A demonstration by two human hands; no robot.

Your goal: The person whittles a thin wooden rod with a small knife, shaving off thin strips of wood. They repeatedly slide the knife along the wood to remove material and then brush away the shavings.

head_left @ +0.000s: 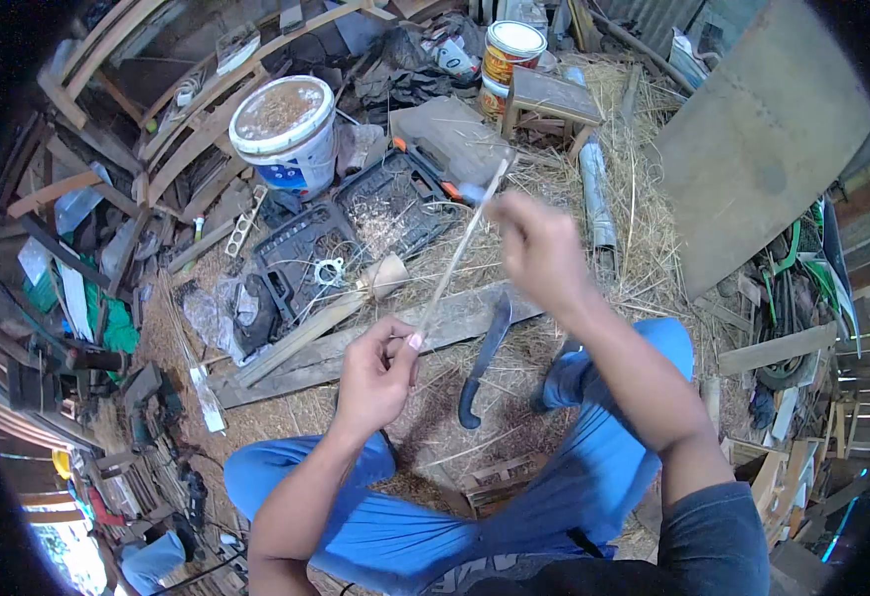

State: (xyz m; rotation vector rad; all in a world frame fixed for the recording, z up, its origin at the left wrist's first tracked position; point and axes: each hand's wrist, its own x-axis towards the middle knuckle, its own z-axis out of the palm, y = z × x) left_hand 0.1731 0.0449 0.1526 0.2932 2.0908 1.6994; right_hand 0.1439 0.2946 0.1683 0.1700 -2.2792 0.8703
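My left hand [379, 372] is closed, pinching the lower end of a thin pale strip [455, 260], which looks like split bamboo or wood. The strip slants up and away to the right. My right hand [539, 243] is closed in a fist beside the strip's upper part. A small pale, blurred shape shows at its fingers; I cannot make out what it grips. Below the hands, between my legs, a machete [492, 343] with a black handle lies with its blade against a long wooden plank [365, 338].
Ahead lies an open black tool case [301, 248] with shavings in it. A white bucket [284, 134], a small wooden stool [554, 99] and a paint tub [512, 50] stand behind. A large board [768, 149] leans at right. Straw and scrap wood cover the ground.
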